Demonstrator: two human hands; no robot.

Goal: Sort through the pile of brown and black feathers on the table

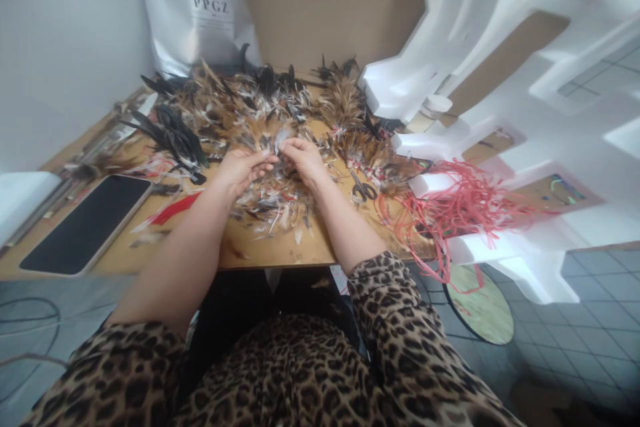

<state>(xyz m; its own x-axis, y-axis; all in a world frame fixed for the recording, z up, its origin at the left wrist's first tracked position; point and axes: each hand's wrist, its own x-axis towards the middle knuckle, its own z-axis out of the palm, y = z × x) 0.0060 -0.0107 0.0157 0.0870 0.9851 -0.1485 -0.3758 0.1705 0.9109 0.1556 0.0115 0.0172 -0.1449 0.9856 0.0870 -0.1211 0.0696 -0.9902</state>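
Observation:
Over the pile of loose feathers [280, 210] at the table's middle, my two hands are close together. My right hand [306, 159] pinches a pale grey-white feather [283, 137] between thumb and fingertips. Just left of it, my left hand [243, 170] is closed, thumb pressed to the fingers; what lies in its pinch is too small to make out. Brown feathers [260, 130] fan out right behind both hands. A bundle of long black feathers [175, 137] lies to the left. Black-handled scissors [364, 191] rest to the right of my right forearm.
A phone [87, 223] lies at the table's left, with a red strip [176, 209] nearer my left arm. Tangled red ribbon [465, 203] hangs over white foam pieces [500, 247] on the right. Feather bunches [345, 103] and a white printed bag [200, 13] stand at the back.

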